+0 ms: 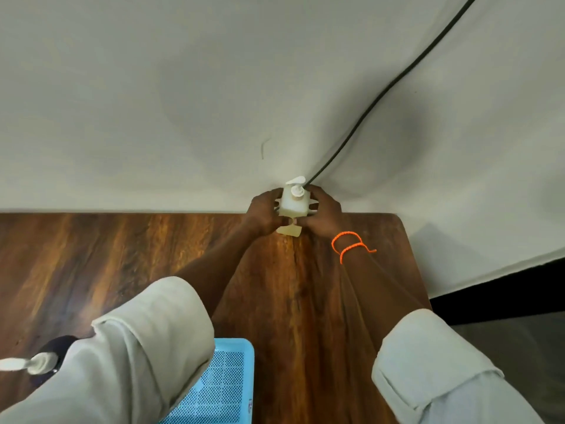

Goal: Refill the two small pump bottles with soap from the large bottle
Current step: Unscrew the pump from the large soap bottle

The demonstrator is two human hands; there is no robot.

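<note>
A small white pump bottle stands at the far edge of the wooden table, against the white wall. A second white pump head shows just behind it; that bottle's body is hidden. My left hand grips the white bottle from the left and my right hand grips it from the right, fingers curled round its sides. The large dark bottle with a white pump stands at the near left, partly behind my left sleeve.
A light blue mesh tray lies at the near edge between my arms. A black cable runs down the wall to the bottles. The table's right edge ends just right of my right wrist, which wears an orange cord.
</note>
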